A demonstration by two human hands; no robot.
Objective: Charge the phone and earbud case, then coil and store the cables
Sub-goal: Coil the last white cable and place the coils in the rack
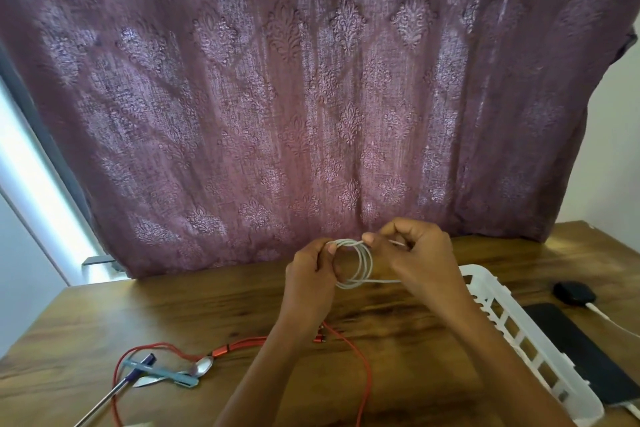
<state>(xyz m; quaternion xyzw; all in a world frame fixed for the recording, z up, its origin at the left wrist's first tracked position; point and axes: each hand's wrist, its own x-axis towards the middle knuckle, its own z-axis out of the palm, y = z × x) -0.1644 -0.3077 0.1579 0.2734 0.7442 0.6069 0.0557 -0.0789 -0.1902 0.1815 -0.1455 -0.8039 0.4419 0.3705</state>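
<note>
The fingers of the left hand (309,276) pinched one side of a coiled white cable (360,262), and the thumb and fingers of the right hand (420,255) gripped the top of the same coil, with a loose end running out under the right palm. The coil was held in the air above the wooden table (173,315), in front of a purple patterned curtain (294,97). Below the wrists an orange cable (360,357) lay loose across the table, its loop reaching left to a spoon (204,366), a blue pen (159,371) and a metal rod (104,400). To the right stood a white slotted basket (519,333). Beyond it lay a dark phone (575,350) and a black earbud case (573,292), with another white cord (613,322) just beside the case.
</note>
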